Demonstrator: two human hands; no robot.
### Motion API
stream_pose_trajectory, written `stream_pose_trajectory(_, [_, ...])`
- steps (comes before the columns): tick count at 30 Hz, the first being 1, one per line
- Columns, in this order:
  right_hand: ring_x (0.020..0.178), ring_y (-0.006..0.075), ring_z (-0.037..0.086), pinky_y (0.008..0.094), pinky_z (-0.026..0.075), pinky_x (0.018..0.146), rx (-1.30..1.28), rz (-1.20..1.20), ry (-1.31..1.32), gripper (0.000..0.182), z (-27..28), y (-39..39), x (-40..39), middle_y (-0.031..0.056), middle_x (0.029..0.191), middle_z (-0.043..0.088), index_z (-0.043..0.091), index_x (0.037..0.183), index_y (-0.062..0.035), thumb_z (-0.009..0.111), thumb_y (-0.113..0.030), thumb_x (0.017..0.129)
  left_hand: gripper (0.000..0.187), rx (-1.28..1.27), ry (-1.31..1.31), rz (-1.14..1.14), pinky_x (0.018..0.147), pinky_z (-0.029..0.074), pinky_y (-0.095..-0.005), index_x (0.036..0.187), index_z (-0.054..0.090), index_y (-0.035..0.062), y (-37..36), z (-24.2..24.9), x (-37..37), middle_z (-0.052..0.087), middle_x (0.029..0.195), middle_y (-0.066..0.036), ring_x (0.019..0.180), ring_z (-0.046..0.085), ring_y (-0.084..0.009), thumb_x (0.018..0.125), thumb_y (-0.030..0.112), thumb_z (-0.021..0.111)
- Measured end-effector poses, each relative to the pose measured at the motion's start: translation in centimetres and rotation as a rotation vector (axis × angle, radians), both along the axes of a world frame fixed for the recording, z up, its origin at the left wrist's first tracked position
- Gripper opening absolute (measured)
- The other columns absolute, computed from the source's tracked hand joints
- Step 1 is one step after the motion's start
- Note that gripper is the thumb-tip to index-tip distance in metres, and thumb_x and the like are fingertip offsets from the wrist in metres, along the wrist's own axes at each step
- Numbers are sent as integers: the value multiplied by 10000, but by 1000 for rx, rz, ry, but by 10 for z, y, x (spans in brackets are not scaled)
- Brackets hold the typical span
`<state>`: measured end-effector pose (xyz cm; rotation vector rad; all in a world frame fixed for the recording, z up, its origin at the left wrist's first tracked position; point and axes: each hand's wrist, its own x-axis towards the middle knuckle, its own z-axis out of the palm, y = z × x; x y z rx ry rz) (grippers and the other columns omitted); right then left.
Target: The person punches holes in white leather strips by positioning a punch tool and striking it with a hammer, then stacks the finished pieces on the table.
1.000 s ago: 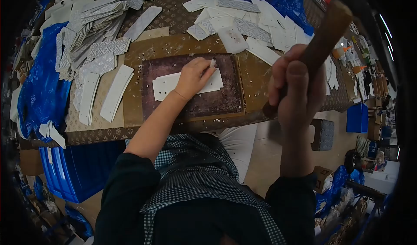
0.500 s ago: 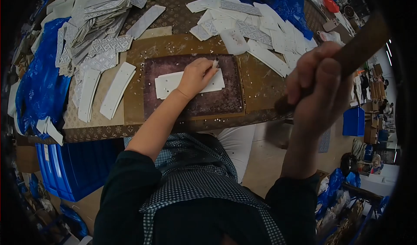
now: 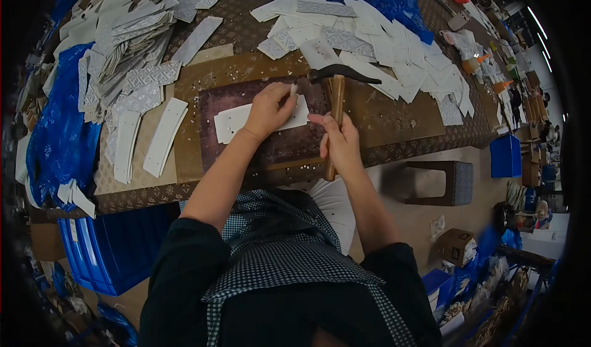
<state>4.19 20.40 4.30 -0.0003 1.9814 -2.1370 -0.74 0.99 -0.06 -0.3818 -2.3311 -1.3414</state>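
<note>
My left hand [image 3: 269, 110] is closed around a small upright punch [image 3: 293, 90], near the right end of a stack of white strips [image 3: 232, 120]. The strips lie on a dark reddish mat [image 3: 212, 98] and carry small dark holes or dots. My right hand [image 3: 341, 143] grips the wooden handle of a hammer [image 3: 337, 98], just right of the mat. The hammer's dark metal head is at the top, to the right of the punch, and my right index finger points toward the strips.
Patterned strips [image 3: 144, 79] are heaped at the left, beside blue plastic [image 3: 61, 125]. More white pieces [image 3: 394, 51] lie at the back right. A blue crate [image 3: 114, 245] stands below the table at left, a stool [image 3: 452, 184] at right.
My right hand has come down and left with the hammer, from raised near the camera to beside the mat. My left hand still holds the punch at the strips. The view has shifted slightly.
</note>
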Motion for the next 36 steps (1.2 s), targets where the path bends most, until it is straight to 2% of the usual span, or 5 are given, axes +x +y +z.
stream_pose_trajectory(9, [431, 94, 514, 239, 433, 415, 32, -16, 34, 289, -20, -11, 3, 99, 1099, 702, 508, 1064, 22, 501, -263, 1017, 175, 112, -189, 110, 651, 482, -266, 869, 664, 4, -3, 0, 1, 660, 762, -51, 705, 596, -103, 838, 152, 750])
stream_pose_trajectory(21, [446, 71, 506, 210, 426, 424, 51, -12, 27, 299, -21, -12, 3, 128, 1136, 690, 498, 1090, 7, 506, -283, 1018, 126, 247, -156, -12, 640, 462, -278, 902, 679, -9, 1, 6, 31, 604, 765, -74, 689, 575, -147, 850, 103, 704])
stream_pose_trajectory(27, [432, 111, 531, 264, 441, 433, 81, -54, 20, 285, -17, -13, 5, 66, 860, 699, 564, 1046, 9, 541, -270, 996, 110, 153, -127, -39, 644, 469, -283, 894, 679, 1, -1, 1, 32, 617, 792, -93, 697, 591, -193, 852, 100, 699])
stream_pose_trajectory(30, [447, 70, 508, 213, 427, 425, 91, -20, 31, 280, -17, -13, 5, 119, 1117, 699, 507, 1075, 4, 509, -270, 1015, 109, 149, -114, -36, 642, 472, -289, 895, 678, 2, 0, 2, 33, 619, 796, -97, 699, 599, -200, 850, 99, 700])
stream_pose_trajectory(36, [460, 68, 516, 213, 431, 435, 97, -13, 18, 291, -17, -13, 5, 112, 1118, 698, 515, 1077, 1, 517, -283, 1012, 117, 91, -86, -50, 648, 482, -291, 920, 685, 0, 0, 6, 33, 629, 813, -101, 713, 616, -207, 849, 92, 697])
